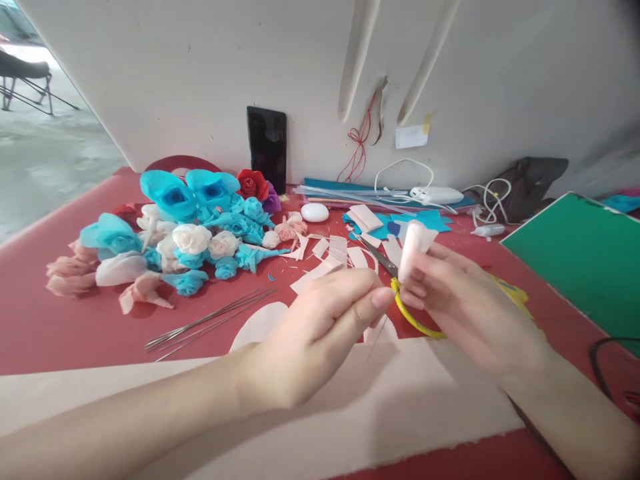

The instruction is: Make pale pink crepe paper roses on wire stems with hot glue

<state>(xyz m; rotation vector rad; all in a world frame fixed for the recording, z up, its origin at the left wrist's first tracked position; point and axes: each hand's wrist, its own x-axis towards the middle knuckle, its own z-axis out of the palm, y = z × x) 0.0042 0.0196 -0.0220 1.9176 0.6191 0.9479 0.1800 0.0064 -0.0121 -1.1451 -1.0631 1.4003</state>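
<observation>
My left hand is closed in a pinch on a thin wire, whose lower end sticks out below the thumb. A rolled piece of pale pink crepe paper stands up between the fingers and thumb of my right hand. The two hands are close together but apart. Behind them lie scissors with yellow handles, partly hidden by my right hand. Under my forearms a long pale pink paper sheet spreads over the red table.
Blue, white and pink paper flowers are heaped at the left. Several metal wires lie before them. Paper scraps are scattered behind my hands. A phone leans on the wall; a green board lies at the right.
</observation>
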